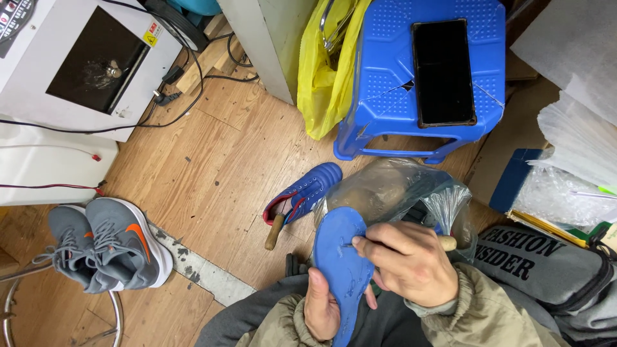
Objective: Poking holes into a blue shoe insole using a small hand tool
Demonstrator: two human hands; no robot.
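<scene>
Right now my left hand (321,308) pinches the lower end of the blue foam insole (340,266), its long axis running up away from me; my right hand (411,260) clamps a wooden-handled tool (447,243) against its middle. Beyond lies a blue shoe (307,193).

Wooden floor (212,160), grey sneakers (103,247), blue shoe (308,191), blue stool (385,83)

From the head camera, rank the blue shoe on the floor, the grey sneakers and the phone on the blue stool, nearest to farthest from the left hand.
Measured from the left hand, low in the picture's centre:
1. Blue shoe, just above it on the floor.
2. Grey sneakers, far out to its left.
3. Phone, up top on the blue stool, slightly farther.
</scene>
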